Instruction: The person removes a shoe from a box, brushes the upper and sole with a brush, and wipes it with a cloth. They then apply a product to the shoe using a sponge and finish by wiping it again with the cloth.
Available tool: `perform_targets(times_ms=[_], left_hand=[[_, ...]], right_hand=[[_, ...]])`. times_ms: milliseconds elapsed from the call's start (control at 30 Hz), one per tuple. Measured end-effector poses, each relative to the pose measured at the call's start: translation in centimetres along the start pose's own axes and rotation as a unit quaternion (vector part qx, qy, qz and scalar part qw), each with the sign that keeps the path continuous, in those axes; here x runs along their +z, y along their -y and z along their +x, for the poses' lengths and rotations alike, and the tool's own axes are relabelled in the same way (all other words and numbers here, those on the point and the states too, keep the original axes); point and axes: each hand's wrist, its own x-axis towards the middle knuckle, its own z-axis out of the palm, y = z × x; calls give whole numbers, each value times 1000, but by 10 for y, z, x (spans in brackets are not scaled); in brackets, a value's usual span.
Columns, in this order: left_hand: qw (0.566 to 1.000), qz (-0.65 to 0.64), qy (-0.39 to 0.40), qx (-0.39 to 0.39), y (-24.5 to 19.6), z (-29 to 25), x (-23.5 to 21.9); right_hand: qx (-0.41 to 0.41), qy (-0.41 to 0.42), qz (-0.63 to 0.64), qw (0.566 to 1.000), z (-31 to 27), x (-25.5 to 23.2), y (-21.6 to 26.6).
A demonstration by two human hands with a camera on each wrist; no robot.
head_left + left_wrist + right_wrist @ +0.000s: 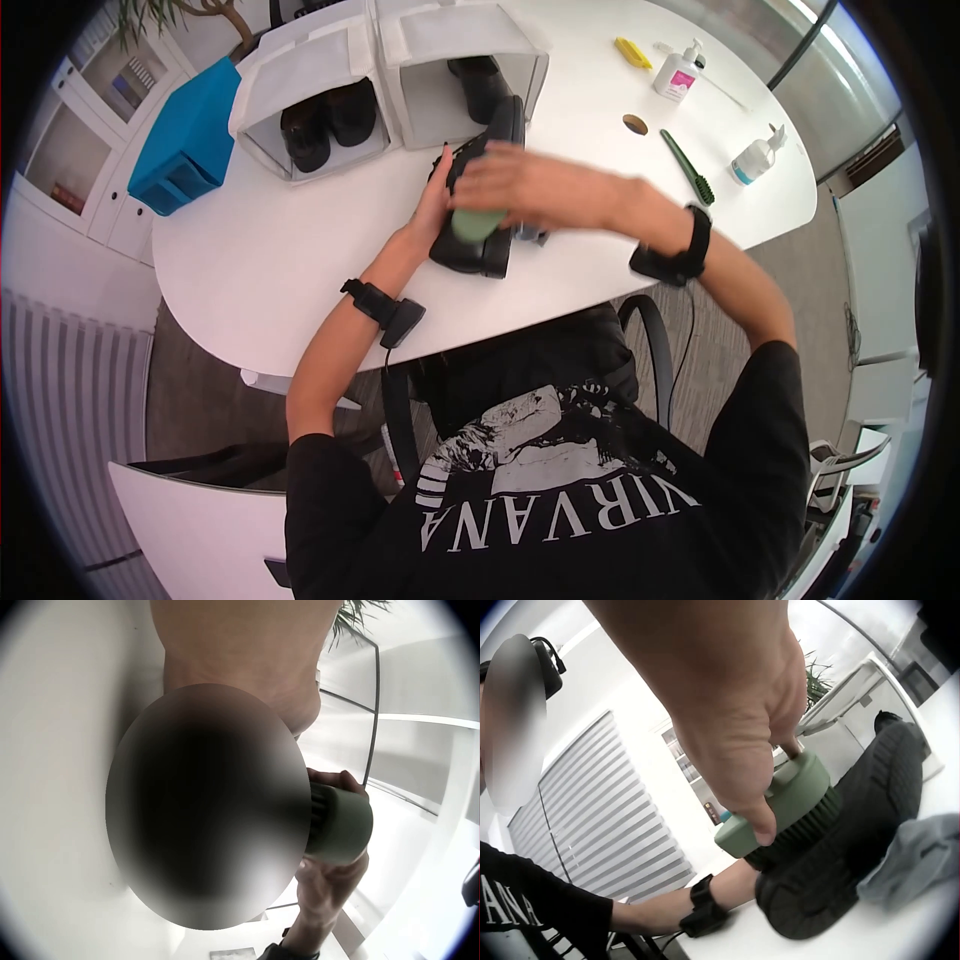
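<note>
A black shoe [468, 258] lies tilted on its side on the white table, its sole facing right. My left hand [432, 205] holds it from the left side; its fingers are partly hidden behind the shoe. In my right hand [535, 188] is a green brush [478, 225], pressed against the shoe's upper. The right wrist view has the brush [780, 810] with dark bristles touching the shoe [855, 832], thumb and fingers of my right hand [742, 742] pinching its back. A blurred oval covers much of the left wrist view, where the brush [345, 825] shows at its right.
Two white boxes [310, 60] with black shoes [350, 112] inside stand at the back, beside a blue box [185, 140]. A grey-blue cloth [915, 859] lies next to the shoe. To the right are a green long-handled brush [687, 168], a pump bottle [678, 75], a spray bottle [755, 160] and a yellow item [632, 53].
</note>
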Motion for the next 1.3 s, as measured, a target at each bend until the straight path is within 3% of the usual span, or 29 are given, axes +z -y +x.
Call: perform_targets(times_ms=[67, 167, 200, 267, 367, 400, 500, 533, 567, 633, 667, 767, 800, 867, 900, 933, 967, 1033, 1067, 1133, 1200, 1300], left_hand=[[997, -46, 60, -7, 5, 11, -8], [999, -13, -11, 29, -6, -10, 19], [999, -30, -34, 4, -11, -11, 25], [993, -63, -81, -50, -14, -14, 29], [999, 32, -28, 18, -3, -6, 10], [999, -10, 34, 9, 8, 11, -9], [998, 50, -37, 10, -4, -6, 10], [995, 63, -60, -47, -1, 1, -3], [994, 74, -75, -44, -5, -3, 3], [989, 95, -104, -40, -9, -12, 14], [999, 17, -37, -6, -3, -5, 10], [999, -31, 33, 18, 0, 5, 6], [997, 8, -27, 75, 3, 3, 10], [999, -17, -24, 14, 2, 10, -3], [999, -30, -24, -23, 6, 11, -8], [996, 14, -76, -44, -11, -12, 19], [999, -2, -41, -23, -3, -5, 9], [999, -34, 34, 20, 6, 12, -5], [999, -27, 15, 32, 5, 8, 2], [997, 45, -65, -28, 3, 11, -6], [999, 10, -53, -5, -6, -10, 19], [995, 67, -70, -20, -7, -12, 13]], right_hand=[[57, 13, -34, 998, 1, -11, -24], [30, 42, -12, 999, 6, -11, -9], [-25, 49, 17, 998, 8, -7, 6], [-54, 57, 41, 996, 9, -6, 19], [11, 50, -9, 999, 10, -10, -17], [30, 47, -33, 998, 7, -17, -29], [-34, 53, 23, 998, 14, -12, -7], [-76, 33, 11, 997, 9, -1, 13], [-105, 31, -37, 993, 8, 3, 23], [-79, 51, -46, 994, 10, -3, 8], [-21, 40, -57, 997, 9, -7, -6], [21, 36, -100, 994, 7, -16, -38], [-13, 39, -83, 996, 7, -8, -28], [-81, 28, -26, 996, 6, 2, 17], [-104, 49, -62, 991, 4, -2, 26], [-94, 51, -96, 990, 6, 0, 16], [-82, 52, -128, 987, 8, 3, 0], [24, 39, -76, 996, 5, -8, -35], [32, 24, -68, 997, 3, -13, -41], [-33, 28, -47, 998, 4, -2, -13], [-114, 30, -80, 990, 7, 6, 24], [-81, 12, -107, 991, 9, 6, -5]])
